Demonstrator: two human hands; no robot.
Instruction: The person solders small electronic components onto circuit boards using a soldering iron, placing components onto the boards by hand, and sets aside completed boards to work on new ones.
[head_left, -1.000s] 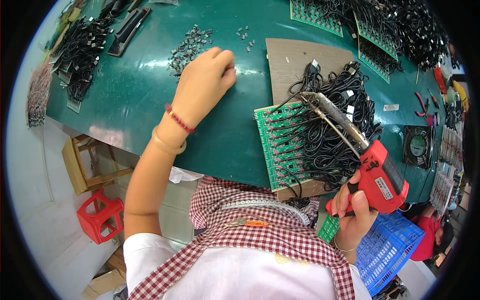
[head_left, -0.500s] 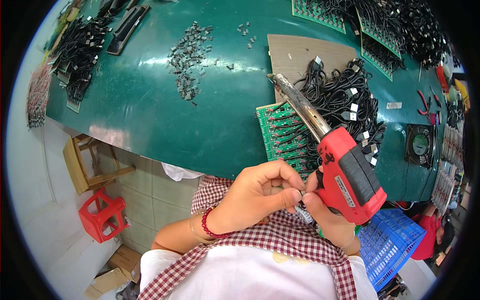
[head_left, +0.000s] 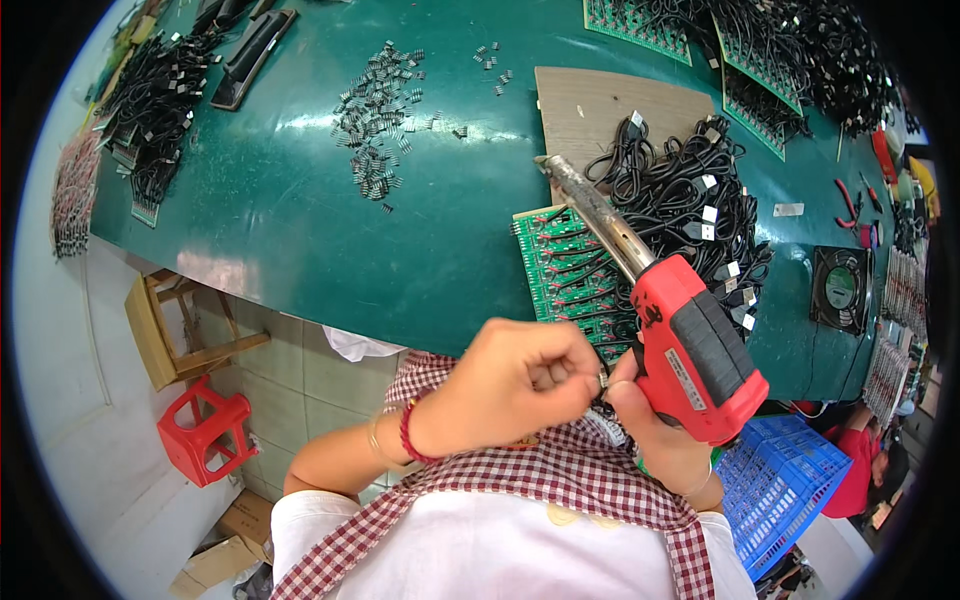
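A red soldering gun (head_left: pixel 690 345) with a dark grip panel and a bare metal barrel is in my right hand (head_left: pixel 655 425), its tip slanting up and left above the table. My left hand (head_left: pixel 520 385) has its fingers curled in a pinch against the right thumb and fingertips. A tiny metallic piece shows between the two hands, too small to name; which hand grips it I cannot tell. Just beyond lies a green circuit board panel (head_left: pixel 545 265) with black cables soldered along it. The bundled USB cables (head_left: pixel 690 200) spread to its right, partly behind the barrel.
Small dark metal-legged parts (head_left: pixel 378 120) lie heaped on the green table (head_left: pixel 440 230). A brown board (head_left: pixel 590 105) sits under the cables. A small fan (head_left: pixel 840 288) and red pliers (head_left: pixel 848 205) are at right. Below are a blue crate (head_left: pixel 785 490) and a red stool (head_left: pixel 207 430).
My left hand has curled its fingers tighter and its wrist has turned and shifted slightly left. The soldering gun has tipped and drifted a little left in my right hand.
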